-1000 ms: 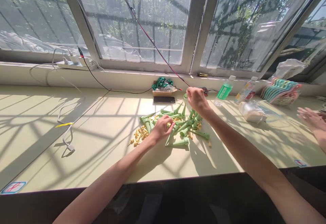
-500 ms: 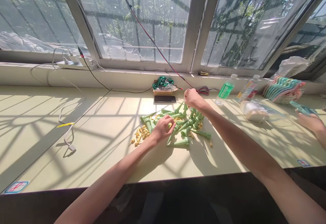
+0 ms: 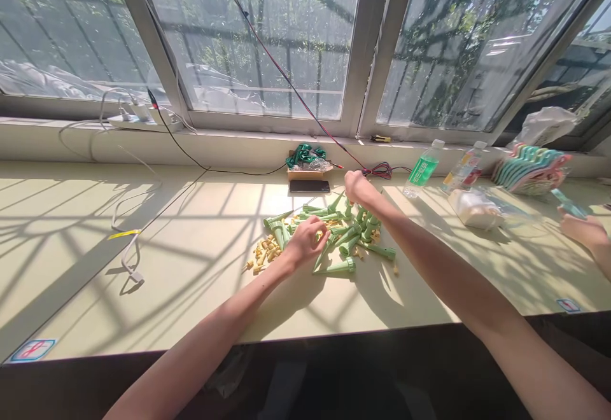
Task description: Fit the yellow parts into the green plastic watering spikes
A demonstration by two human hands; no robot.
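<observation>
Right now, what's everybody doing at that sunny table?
Someone's two bare hands are at a pile of green cones and little yellow pieces. The left hand is at the pile with its fingers curled, and the right hand is at the far side; I can't tell what either holds. Behind the pile lies a dark phone, in front of a small box. Off to the right, another person's hand holds something blue-green.

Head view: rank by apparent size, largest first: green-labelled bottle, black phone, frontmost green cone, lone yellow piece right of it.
1. green-labelled bottle
2. black phone and frontmost green cone: lengths look alike and the cone is nearer the camera, so unranked
3. lone yellow piece
</observation>
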